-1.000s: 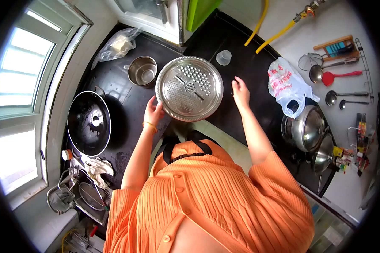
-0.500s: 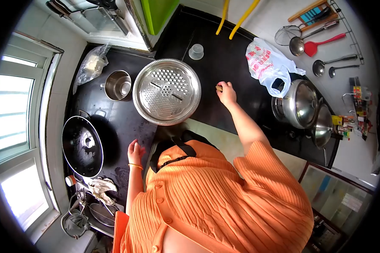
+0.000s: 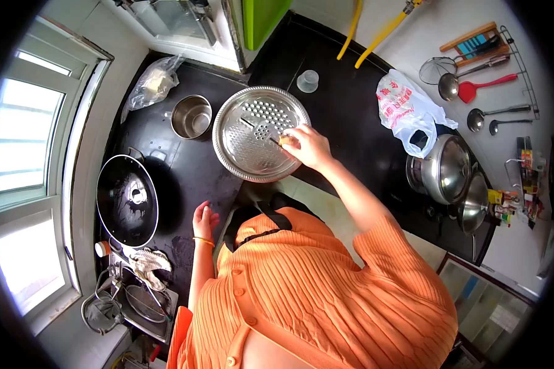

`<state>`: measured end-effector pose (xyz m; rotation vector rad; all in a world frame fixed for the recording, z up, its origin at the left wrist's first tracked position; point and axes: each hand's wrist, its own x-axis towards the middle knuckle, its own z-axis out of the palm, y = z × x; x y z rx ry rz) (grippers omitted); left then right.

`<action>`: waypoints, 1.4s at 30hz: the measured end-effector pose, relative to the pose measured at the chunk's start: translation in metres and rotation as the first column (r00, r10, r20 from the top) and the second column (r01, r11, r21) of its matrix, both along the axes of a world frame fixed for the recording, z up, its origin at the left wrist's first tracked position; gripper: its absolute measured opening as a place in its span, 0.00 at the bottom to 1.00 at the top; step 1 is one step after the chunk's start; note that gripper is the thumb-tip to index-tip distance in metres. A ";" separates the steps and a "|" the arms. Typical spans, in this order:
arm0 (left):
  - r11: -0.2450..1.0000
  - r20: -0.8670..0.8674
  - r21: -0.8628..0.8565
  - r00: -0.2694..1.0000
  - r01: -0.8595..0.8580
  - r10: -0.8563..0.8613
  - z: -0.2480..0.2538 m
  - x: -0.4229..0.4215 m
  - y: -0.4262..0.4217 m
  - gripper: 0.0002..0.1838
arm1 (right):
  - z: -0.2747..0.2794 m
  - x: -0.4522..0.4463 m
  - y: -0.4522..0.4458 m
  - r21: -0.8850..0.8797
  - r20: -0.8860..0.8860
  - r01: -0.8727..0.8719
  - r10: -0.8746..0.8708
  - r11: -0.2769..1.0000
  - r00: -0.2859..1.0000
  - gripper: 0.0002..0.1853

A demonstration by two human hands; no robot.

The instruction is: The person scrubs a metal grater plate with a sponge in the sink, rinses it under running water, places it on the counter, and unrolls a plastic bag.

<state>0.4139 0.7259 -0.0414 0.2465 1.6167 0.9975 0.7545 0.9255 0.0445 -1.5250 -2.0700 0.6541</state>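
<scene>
My right hand (image 3: 309,147) pinches a small tan-brown piece (image 3: 284,140), whose kind I cannot make out. The fingers are above the right part of a round metal grater tray (image 3: 231,138), which has holes and slots in its face. Whether the piece touches the grater I cannot tell. At the counter's front edge my left hand (image 3: 205,216) holds nothing, its fingers loosely bent and apart. A metal mug (image 3: 191,117) stands left of the grater, and a small clear plastic cup (image 3: 308,81) is behind it.
A black wok (image 3: 120,209) lies at the left. Below it, a striped cloth (image 3: 146,263) hangs by the sink. A clear bag (image 3: 151,86) sits at the back left. At the right are a white plastic bag (image 3: 406,107) and a lidded pot (image 3: 446,169); ladles (image 3: 447,87) hang on the wall.
My right hand has moved left with the tan-brown piece, from beside the grater to over it. The camera view has shifted slightly; my left hand stays at the counter's edge.
</scene>
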 end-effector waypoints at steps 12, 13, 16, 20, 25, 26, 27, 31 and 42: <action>0.991 -0.046 -0.023 0.991 -0.130 0.129 0.010 -0.008 -0.045 0.15 | -0.080 0.056 0.178 0.112 0.349 0.331 -0.349 0.937 0.870 0.37; 0.988 -0.065 -0.023 0.987 -0.150 0.149 0.012 -0.009 -0.050 0.15 | -0.084 0.055 0.183 -0.021 0.387 0.340 -0.306 0.940 0.870 0.38; 0.978 -0.092 -0.026 0.975 -0.207 0.204 0.014 -0.012 -0.066 0.15 | -0.087 0.056 0.192 -0.194 0.411 0.351 -0.249 0.916 0.877 0.41; 0.959 -0.076 -0.040 0.958 -0.279 0.276 0.016 -0.011 -0.084 0.15 | -0.078 0.059 0.187 -0.166 0.376 0.386 -0.303 0.908 0.875 0.38; 0.955 -0.045 -0.059 0.957 -0.289 0.287 0.007 -0.010 -0.092 0.15 | -0.008 0.041 0.151 -0.028 0.058 0.205 -0.203 0.978 0.977 0.35; 0.955 -0.036 -0.063 0.957 -0.289 0.287 0.006 -0.010 -0.090 0.15 | 0.009 0.031 0.135 -0.019 0.047 0.142 -0.141 0.990 0.989 0.35; 0.956 -0.028 -0.067 0.958 -0.287 0.286 0.005 -0.009 -0.087 0.15 | 0.020 0.020 0.118 0.039 0.030 0.062 -0.063 0.997 0.998 0.35; 0.971 0.004 -0.055 0.972 -0.234 0.235 0.001 -0.011 -0.069 0.15 | 0.040 -0.023 0.055 0.003 0.228 -0.154 0.149 0.988 0.962 0.33; 0.987 -0.019 -0.017 0.987 -0.159 0.159 0.004 -0.008 -0.049 0.15 | 0.043 -0.024 0.030 0.032 0.136 -0.063 0.058 0.998 0.989 0.37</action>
